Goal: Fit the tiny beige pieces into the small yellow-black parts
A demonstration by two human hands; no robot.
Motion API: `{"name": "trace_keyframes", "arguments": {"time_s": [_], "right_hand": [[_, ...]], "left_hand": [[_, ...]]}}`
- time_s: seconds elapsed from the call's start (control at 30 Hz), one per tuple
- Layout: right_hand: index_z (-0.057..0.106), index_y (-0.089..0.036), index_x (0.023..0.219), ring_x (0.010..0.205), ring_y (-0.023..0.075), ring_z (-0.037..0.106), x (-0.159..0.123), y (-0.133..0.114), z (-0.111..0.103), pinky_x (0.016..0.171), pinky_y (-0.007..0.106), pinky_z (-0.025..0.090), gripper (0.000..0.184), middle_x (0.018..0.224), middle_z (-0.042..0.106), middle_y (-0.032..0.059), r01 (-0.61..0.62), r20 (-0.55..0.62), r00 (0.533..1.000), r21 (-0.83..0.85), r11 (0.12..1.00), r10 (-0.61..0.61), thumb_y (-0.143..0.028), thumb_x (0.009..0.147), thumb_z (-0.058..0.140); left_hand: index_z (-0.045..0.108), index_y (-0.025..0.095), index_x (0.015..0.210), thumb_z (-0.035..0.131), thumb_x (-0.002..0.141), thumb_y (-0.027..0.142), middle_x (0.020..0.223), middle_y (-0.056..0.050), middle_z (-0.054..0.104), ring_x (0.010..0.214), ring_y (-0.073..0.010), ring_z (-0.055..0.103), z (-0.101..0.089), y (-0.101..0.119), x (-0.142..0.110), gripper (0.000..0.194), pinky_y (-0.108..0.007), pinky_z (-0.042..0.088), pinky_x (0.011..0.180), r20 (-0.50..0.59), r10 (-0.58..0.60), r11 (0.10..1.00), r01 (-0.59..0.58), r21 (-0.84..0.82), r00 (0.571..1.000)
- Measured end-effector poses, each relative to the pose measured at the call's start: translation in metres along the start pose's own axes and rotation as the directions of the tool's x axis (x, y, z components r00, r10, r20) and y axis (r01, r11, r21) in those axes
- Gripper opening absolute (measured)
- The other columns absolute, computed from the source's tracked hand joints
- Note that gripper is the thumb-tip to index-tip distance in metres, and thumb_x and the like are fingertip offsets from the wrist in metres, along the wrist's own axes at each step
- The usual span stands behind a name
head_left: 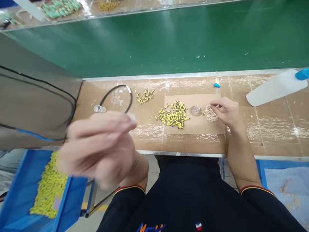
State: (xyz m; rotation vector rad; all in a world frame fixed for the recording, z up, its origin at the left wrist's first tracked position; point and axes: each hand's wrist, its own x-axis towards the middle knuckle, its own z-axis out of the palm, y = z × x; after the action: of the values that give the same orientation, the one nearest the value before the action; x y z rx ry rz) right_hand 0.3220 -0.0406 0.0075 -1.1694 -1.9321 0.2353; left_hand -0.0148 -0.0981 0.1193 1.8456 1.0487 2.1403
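Note:
My right hand (225, 111) rests at the edge of a small heap of beige parts (210, 114), its thumb and forefinger pinched together above the heap. Whether those fingertips hold a piece is too small to tell. Just left of the heap stands a clear round dish (195, 111). Both lie on a brown cardboard sheet (195, 127), along with a large heap of yellow-and-black parts (172, 114). My left hand (101, 145) is raised over the bench's near edge, blurred by motion, above a blue bin (72, 203) of yellow parts (49, 187). Anything in its fingers is hidden.
A smaller yellow-and-black heap (145, 96), a black cable (116, 96), a white plastic bottle (277, 87) and a small blue cap (216, 85) lie on the cardboard-covered bench (265, 135). A green conveyor belt (145, 42) runs behind it. A blue tray (285, 193) sits low at right.

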Motion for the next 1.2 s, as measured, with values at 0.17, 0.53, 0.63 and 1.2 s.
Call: {"name": "trace_keyframes", "arguments": {"time_s": [0.17, 0.53, 0.63, 1.2], "right_hand": [[0.08, -0.028, 0.086, 0.08, 0.0215, 0.077, -0.002, -0.003, 0.006, 0.076, 0.038, 0.061, 0.013, 0.086, 0.083, 0.0015, 0.004, -0.015, 1.0, 0.059, 0.998, -0.003, -0.02, 0.091, 0.07], [0.08, -0.028, 0.085, 0.079, 0.0204, 0.078, 0.032, -0.019, 0.026, 0.075, 0.039, 0.064, 0.014, 0.086, 0.083, 0.0001, -0.057, -0.036, 0.997, 0.216, 0.975, 0.066, -0.02, 0.089, 0.07], [0.079, -0.027, 0.084, 0.073, 0.0205, 0.078, 0.019, -0.015, 0.026, 0.07, 0.038, 0.064, 0.012, 0.082, 0.083, 0.0006, -0.083, 0.015, 0.997, 0.173, 0.981, 0.081, -0.019, 0.086, 0.07], [0.077, -0.027, 0.083, 0.074, 0.0207, 0.075, 0.015, -0.015, 0.016, 0.07, 0.038, 0.06, 0.012, 0.081, 0.081, 0.001, -0.101, 0.034, 0.995, 0.156, 0.983, 0.097, -0.021, 0.09, 0.069]], "left_hand": [[0.075, 0.023, 0.096, 0.068, 0.095, 0.029, 0.087, 0.001, 0.079, 0.08, -0.0123, 0.072, 0.042, -0.071, -0.017, 0.009, -0.03, 0.058, 0.075, 0.585, -0.131, 0.988, 0.055, 0.146, 0.801], [0.069, 0.017, 0.125, 0.047, 0.102, 0.026, 0.129, -0.012, 0.07, 0.122, -0.0253, 0.065, 0.068, -0.152, -0.052, 0.033, -0.045, 0.052, 0.109, 0.787, -0.437, 0.88, 0.026, 0.474, 0.435], [0.069, 0.018, 0.128, 0.042, 0.102, 0.02, 0.132, -0.013, 0.069, 0.125, -0.0271, 0.063, 0.065, -0.153, -0.06, 0.037, -0.048, 0.05, 0.11, 0.822, -0.418, 0.89, -0.008, 0.456, 0.387], [0.074, 0.018, 0.119, 0.051, 0.097, 0.025, 0.117, -0.012, 0.071, 0.114, -0.0278, 0.062, 0.068, -0.159, -0.062, 0.033, -0.047, 0.05, 0.105, 0.78, -0.485, 0.862, 0.064, 0.503, 0.395]]}}
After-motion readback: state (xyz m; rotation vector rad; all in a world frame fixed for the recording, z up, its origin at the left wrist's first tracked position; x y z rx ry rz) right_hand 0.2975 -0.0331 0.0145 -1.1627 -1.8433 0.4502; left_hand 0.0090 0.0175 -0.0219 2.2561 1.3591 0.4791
